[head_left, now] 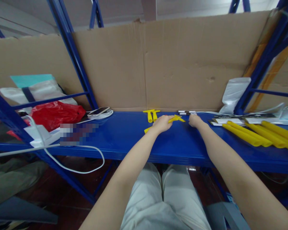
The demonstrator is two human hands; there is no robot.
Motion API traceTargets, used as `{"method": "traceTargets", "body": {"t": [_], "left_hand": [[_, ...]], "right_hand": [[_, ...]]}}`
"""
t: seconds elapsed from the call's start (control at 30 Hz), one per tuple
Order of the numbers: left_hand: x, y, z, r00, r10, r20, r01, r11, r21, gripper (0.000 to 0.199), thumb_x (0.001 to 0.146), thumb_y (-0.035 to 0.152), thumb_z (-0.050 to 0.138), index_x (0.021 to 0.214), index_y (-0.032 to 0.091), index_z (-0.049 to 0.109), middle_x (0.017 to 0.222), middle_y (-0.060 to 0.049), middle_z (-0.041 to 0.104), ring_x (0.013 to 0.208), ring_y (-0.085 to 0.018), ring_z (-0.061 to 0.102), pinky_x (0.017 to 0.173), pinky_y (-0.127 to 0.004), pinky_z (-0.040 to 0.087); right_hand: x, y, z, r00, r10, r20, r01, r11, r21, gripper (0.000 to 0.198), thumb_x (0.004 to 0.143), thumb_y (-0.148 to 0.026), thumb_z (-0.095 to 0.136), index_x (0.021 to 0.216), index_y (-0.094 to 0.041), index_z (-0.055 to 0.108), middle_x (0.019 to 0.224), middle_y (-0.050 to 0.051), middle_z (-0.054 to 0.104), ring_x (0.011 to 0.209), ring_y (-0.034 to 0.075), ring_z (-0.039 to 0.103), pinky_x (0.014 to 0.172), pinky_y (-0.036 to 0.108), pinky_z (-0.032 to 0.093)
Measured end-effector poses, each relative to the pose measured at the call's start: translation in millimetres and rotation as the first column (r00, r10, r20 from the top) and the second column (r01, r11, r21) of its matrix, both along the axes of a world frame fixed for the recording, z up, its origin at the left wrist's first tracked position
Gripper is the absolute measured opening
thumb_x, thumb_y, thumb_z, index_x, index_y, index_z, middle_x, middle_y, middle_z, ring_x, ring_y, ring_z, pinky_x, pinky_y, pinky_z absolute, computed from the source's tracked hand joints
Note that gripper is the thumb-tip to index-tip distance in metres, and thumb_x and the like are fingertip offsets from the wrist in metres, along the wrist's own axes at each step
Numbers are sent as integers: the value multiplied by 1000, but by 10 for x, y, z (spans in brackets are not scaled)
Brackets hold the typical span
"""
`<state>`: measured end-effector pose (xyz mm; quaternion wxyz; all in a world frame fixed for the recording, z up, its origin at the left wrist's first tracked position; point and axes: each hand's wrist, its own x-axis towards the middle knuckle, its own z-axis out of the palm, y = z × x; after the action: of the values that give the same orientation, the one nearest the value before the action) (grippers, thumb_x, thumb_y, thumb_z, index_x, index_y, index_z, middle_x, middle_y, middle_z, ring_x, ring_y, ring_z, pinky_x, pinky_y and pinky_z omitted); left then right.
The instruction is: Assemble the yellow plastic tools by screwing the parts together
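Note:
My left hand (162,124) is closed around a yellow T-shaped tool (176,118). Its crosspiece sticks out past my fingers to the right, and a yellow tube end (147,130) shows under my wrist. My right hand (195,120) is curled just right of that crosspiece; whatever its fingers hold is hidden. Right behind it lies a small stack of white and black strips (186,112). Two more yellow T-shaped pieces (149,117) lie side by side near the cardboard, behind my left hand.
On the blue shelf (132,134), several yellow tubes (244,134) with white strips lie at right. A clear plastic bag (235,94) leans by the blue post. At left are a phone (99,111), coiled white cable (107,113) and red bag (56,114). Cardboard (182,64) forms the back.

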<state>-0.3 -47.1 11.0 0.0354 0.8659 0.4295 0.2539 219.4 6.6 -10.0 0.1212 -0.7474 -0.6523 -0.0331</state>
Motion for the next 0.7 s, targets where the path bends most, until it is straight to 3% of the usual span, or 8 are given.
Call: {"method": "traceTargets", "body": {"t": [0.13,0.2,0.3,0.4,0.47,0.53,0.6,0.7], "left_hand": [[-61,97,43,961,-50,273,44,999,28,40,84,17,52,123,20,60,122,-6,64,115,-19,57,96,-31,44],[-71,121,78,915,-53,400,50,999,18,36,83,16,53,118,16,63,111,-6,69,106,-18,62,91,-29,46],[-66,119,142,804,0,595,37,998,-49,20,84,19,55,100,14,66,82,-2,70,77,-13,66,72,-22,49],[-48,76,201,635,112,764,78,975,-207,12,87,23,53,82,14,60,54,5,55,42,-5,49,47,-16,40],[-38,43,225,532,145,834,188,941,-283,14,88,20,51,75,16,53,50,9,47,33,-2,37,40,-14,32],[-35,23,232,479,201,855,282,887,-367,19,88,16,49,69,16,47,49,9,46,32,-1,34,37,-15,28],[-36,21,222,489,277,827,336,815,-472,23,87,12,48,65,16,45,48,7,47,32,-2,35,36,-15,26],[-35,35,188,558,363,746,346,715,-607,21,85,9,49,65,15,48,47,6,47,33,-3,37,36,-16,28]], "right_hand": [[-35,-56,51,995,-30,96,40,994,-101,31,76,-9,55,104,-9,67,102,21,67,106,27,62,87,32,49],[-61,-106,91,995,-18,99,29,993,-116,31,77,-7,52,105,-8,66,105,21,66,107,26,61,87,31,48],[-87,-171,146,998,-28,55,32,997,-71,35,77,-7,51,109,-10,63,110,19,65,108,25,61,86,30,48],[-102,-196,183,997,-20,-68,22,999,27,32,78,-8,50,107,-14,63,111,15,65,106,23,61,86,30,46],[-118,-191,202,980,26,-195,-3,993,115,26,79,-11,51,101,-15,65,106,13,67,102,22,62,85,28,46],[-150,-186,220,940,90,-328,-20,977,211,19,79,-14,54,94,-15,65,99,10,69,95,19,63,81,26,47],[-203,-198,244,872,170,-458,-34,956,291,14,77,-16,59,90,-14,65,92,8,69,85,16,63,75,24,48],[-320,-270,289,702,308,-642,-84,931,355,12,75,-15,64,87,-13,62,84,6,68,72,12,61,67,21,48]]}}
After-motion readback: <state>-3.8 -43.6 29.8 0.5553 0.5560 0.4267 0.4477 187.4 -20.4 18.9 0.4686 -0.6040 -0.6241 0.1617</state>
